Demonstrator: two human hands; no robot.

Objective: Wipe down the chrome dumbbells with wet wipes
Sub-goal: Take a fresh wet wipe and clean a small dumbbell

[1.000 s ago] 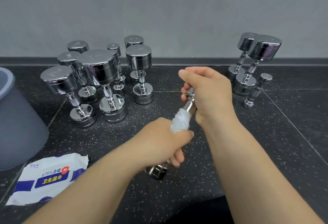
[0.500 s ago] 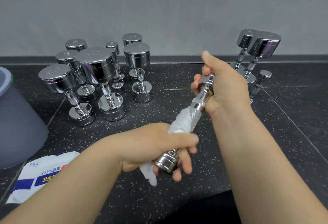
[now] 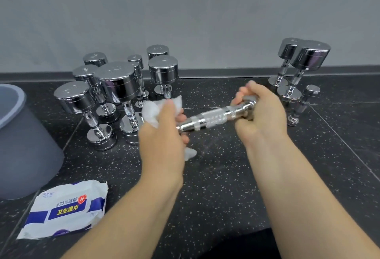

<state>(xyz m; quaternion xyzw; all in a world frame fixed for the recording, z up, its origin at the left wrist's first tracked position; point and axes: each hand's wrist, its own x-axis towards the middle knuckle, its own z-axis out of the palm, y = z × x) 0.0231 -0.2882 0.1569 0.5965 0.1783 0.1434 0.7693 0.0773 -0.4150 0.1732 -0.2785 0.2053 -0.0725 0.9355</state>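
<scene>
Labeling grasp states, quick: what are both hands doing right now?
Left hand: closed, holding the wet wipe around one end of the small dumbbell.
Right hand: closed, gripping the other end of the small dumbbell.

At the far left, a grey plastic bin with a paler rim, cut off by the frame edge, standing on the floor. Underneath, a black floor flecked with white, laid in large tiles with thin seams: one crosswise in the middle distance, one slanting off at the right, one slanting beside the bin. Behind, a dark skirting strip along the foot of a plain grey wall.
</scene>
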